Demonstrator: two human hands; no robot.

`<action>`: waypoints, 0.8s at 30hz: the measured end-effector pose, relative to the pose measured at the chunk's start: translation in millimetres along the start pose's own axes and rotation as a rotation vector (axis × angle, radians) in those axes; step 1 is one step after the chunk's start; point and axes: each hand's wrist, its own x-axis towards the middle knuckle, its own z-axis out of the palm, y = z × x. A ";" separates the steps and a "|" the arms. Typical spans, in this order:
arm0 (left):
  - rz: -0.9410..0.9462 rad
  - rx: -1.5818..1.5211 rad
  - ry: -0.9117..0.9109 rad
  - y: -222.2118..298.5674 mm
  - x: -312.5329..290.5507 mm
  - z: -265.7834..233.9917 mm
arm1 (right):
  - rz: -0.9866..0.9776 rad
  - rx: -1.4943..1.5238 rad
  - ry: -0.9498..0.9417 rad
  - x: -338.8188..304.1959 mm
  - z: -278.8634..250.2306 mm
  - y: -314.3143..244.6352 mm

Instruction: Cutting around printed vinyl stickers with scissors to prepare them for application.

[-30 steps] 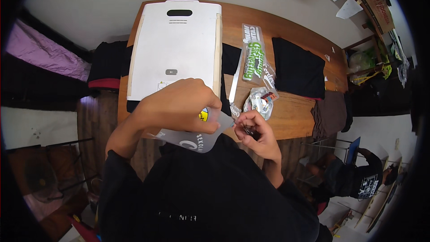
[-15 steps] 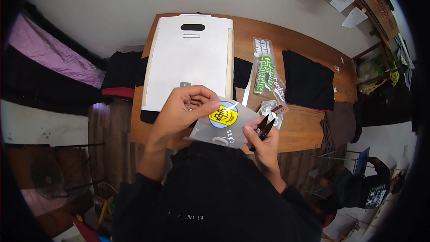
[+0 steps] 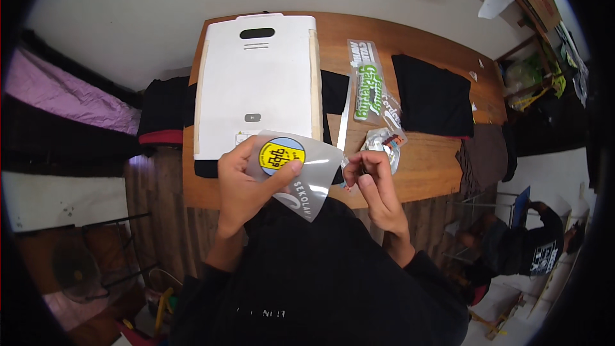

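My left hand (image 3: 242, 179) pinches a clear film sheet (image 3: 314, 170) in front of my chest, thumb on top and fingers underneath. The film bears a round yellow and blue print (image 3: 272, 155) and white lettering; its right side hangs free, bent downward. Just right of the film, my right hand (image 3: 378, 192) is closed with its fingers curled. A small dark bit shows between its fingertips, apparently the black thread snips, now mostly hidden by the hand. A crumpled clear wrapper (image 3: 383, 144) lies on the table just beyond that hand.
The wooden table (image 3: 426, 166) carries a large white panel (image 3: 256, 96) with an oval slot. Printed films (image 3: 366, 93) lie beside folded black cloth (image 3: 432, 96). Brown cloth (image 3: 483, 160) hangs at the right edge. Another person (image 3: 528, 243) is at lower right.
My left hand has drawn the film leftward and turned it, the thumb now lower on the print. My right hand has let go of the film; the snips' blades no longer show.
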 end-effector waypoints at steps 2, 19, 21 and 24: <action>0.006 0.014 -0.010 2.5 -2.0 -3.2 | -0.011 -0.028 -0.002 0.7 -5.2 -2.6; 0.027 0.047 -0.069 7.0 -1.0 -17.4 | -0.065 -0.310 -0.082 4.9 -4.3 -25.2; 0.026 0.052 -0.084 7.3 -1.1 -18.4 | -0.065 -0.335 -0.047 5.5 -2.6 -25.3; 0.044 0.058 -0.109 6.6 -0.6 -18.9 | -0.062 -0.367 -0.036 7.2 -1.4 -27.0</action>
